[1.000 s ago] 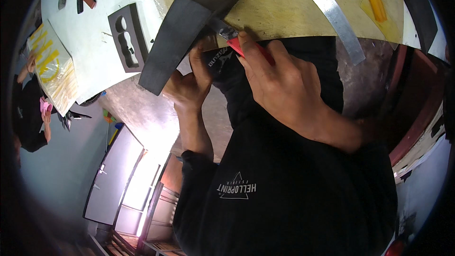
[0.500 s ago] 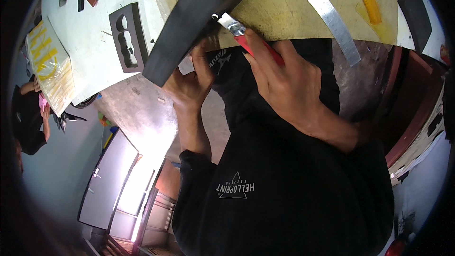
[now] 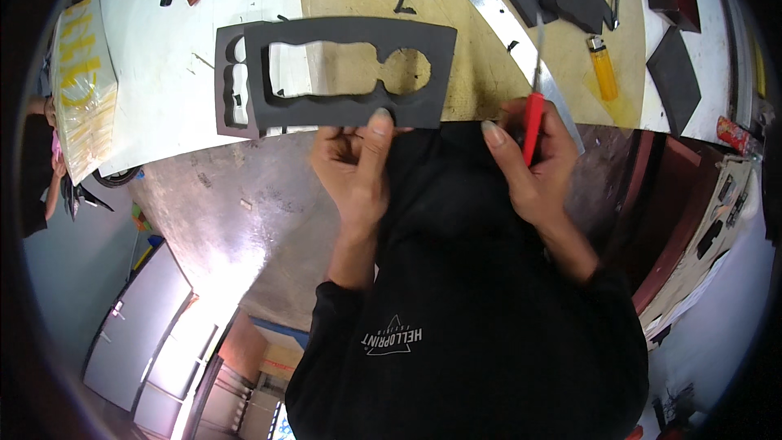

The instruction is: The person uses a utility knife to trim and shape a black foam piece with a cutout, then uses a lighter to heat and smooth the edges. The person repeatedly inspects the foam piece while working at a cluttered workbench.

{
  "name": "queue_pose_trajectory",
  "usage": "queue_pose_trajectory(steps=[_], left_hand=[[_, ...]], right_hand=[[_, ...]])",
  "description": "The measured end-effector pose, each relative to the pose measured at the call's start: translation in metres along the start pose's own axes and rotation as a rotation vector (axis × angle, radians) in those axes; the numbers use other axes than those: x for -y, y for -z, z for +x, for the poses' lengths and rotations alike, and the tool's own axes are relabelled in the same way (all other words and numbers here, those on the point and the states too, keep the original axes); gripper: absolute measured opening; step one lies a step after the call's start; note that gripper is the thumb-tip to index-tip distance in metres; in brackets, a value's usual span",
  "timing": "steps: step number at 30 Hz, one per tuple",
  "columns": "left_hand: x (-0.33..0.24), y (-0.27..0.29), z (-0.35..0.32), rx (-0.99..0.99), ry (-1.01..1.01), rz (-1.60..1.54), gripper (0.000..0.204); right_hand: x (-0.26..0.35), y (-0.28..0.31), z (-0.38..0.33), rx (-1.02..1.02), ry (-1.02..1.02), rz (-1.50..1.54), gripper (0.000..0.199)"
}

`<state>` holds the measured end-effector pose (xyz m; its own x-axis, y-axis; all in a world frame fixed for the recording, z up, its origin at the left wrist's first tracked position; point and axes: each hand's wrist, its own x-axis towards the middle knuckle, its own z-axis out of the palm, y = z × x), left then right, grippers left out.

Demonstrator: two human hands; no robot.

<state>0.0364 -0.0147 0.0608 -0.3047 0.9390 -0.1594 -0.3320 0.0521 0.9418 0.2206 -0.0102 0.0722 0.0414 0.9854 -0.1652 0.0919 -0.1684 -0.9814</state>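
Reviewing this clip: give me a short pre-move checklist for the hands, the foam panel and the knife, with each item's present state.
1. Left hand grips the dark foam panel at its lower edge, thumb on the face: ok.
2. Right hand holds the red-handled knife, closed around the handle: ok.
3. Blade points up, apart from the left hand's fingers: ok.
4. Blade tip clear of the metal ruler: cannot tell, they overlap in the view.
5. Panel's cut-out is open, nothing hanging in it: ok.
6. Second cut panel lies behind the held one on the table; whether they touch: cannot tell.
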Motion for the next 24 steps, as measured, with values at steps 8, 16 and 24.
queue_pose_trajectory(steps=[8, 16, 24], left_hand=[[-0.002, -0.008, -0.015, 0.041, -0.005, -0.119, 0.027], [0.001, -0.018, -0.022, 0.033, 0.061, -0.378, 0.027], [0.009, -0.010, -0.011, 0.104, 0.018, -0.551, 0.074]], right_hand=[[0.020, -0.017, 0.039, 0.350, -0.328, 0.688, 0.037], [0.012, -0.022, 0.040, 0.398, -0.342, 0.867, 0.046], [0.023, -0.016, 0.034, 0.301, 0.401, 0.071, 0.032]])
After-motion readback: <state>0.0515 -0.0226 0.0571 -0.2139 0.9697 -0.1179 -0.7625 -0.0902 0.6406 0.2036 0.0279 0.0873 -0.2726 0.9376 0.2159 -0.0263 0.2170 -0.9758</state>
